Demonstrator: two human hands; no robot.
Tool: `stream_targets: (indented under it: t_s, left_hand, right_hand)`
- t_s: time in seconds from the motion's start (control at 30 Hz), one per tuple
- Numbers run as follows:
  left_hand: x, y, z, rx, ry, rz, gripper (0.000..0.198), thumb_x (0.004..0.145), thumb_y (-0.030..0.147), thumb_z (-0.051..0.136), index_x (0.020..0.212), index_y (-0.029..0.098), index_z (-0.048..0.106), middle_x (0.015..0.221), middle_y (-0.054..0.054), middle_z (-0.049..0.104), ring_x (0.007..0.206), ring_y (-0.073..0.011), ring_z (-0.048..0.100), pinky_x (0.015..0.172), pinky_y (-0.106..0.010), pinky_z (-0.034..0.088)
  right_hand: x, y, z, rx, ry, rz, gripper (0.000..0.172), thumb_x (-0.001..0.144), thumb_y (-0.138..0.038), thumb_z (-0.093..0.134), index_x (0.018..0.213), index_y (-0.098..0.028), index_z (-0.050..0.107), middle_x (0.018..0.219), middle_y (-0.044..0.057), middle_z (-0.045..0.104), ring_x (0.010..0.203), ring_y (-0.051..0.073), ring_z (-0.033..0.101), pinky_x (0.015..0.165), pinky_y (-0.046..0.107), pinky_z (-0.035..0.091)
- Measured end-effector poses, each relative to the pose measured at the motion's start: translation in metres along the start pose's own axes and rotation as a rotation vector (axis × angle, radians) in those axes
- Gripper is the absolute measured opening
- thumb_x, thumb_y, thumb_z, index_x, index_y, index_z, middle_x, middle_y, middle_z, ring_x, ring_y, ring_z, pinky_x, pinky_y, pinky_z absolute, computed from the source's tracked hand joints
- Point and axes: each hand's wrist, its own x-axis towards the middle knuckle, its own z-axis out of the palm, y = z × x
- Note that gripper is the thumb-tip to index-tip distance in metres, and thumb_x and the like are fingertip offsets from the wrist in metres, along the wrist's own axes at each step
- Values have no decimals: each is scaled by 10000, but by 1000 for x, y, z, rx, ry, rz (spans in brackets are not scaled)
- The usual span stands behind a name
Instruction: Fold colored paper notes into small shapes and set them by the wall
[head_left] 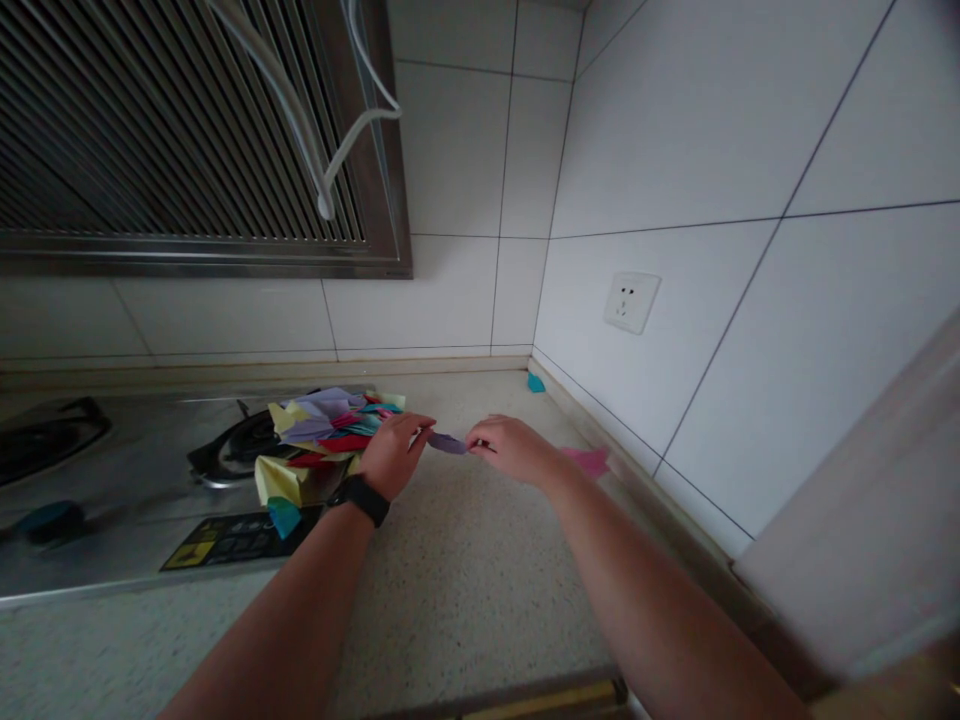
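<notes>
A small piece of purple paper (448, 443) is stretched between my two hands, just above the speckled countertop (480, 570). My left hand (397, 450), with a black band on its wrist, pinches the paper's left end. The right end sits between the thumb and fingers of my right hand (511, 446). Left of my left hand, a heap of folded coloured paper (322, 420) in purple, yellow, red and teal lies over the right burner of the stove. A pink paper piece (589, 461) rests beyond my right wrist, partly hidden by it.
The steel gas stove (135, 540) fills the left side, with a knob (51, 524) near its front. A teal paper scrap (535, 383) lies in the back corner. Above hangs a range hood (187, 140) with a white cable (300, 120). A wall socket (632, 302) is on the right.
</notes>
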Motion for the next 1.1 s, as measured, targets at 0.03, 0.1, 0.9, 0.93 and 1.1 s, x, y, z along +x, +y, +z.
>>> stream_targets:
  t_s: [0.03, 0.1, 0.9, 0.93, 1.1]
  left_hand:
    - [-1, 0, 0, 6, 15, -22, 190, 911, 241, 529, 1064, 182, 625, 985, -44, 637, 862, -164, 558, 850, -320, 437]
    - [-2, 0, 2, 10, 27, -65, 269, 913, 268, 521, 1160, 187, 590, 1047, -52, 622, 871, -165, 553, 840, -318, 453]
    - [-7, -5, 18, 12, -238, 22, 279, 895, 230, 477, 1118, 198, 642, 1012, -41, 659, 954, -174, 588, 932, -336, 426]
    - [-7, -4, 18, 16, -242, 30, 273, 896, 229, 477, 1105, 196, 648, 1014, -43, 660, 953, -175, 588, 932, -336, 424]
    - [-8, 1, 15, 27, -284, 37, 256, 899, 233, 479, 1060, 176, 670, 1017, -56, 665, 969, -181, 590, 935, -335, 419]
  right_hand:
    - [-1, 2, -1, -10, -5, 6, 124, 880, -227, 587, 947, -196, 686, 904, 25, 676, 887, 142, 570, 842, 271, 406]
    - [-3, 8, -7, -22, -3, 41, 163, 892, -223, 565, 981, -196, 699, 934, 37, 683, 923, 150, 573, 865, 280, 412]
    - [-62, 92, -49, -321, -347, 765, 744, 842, -638, 441, 1362, -109, 492, 1384, 173, 467, 1276, 300, 441, 1073, 359, 292]
    - [-61, 92, -48, -330, -361, 777, 735, 845, -634, 438, 1353, -107, 501, 1367, 178, 483, 1261, 304, 456, 1066, 368, 297]
    - [-55, 91, -45, -407, -437, 835, 693, 882, -601, 395, 1279, -58, 564, 1262, 220, 557, 1197, 317, 511, 1031, 383, 315]
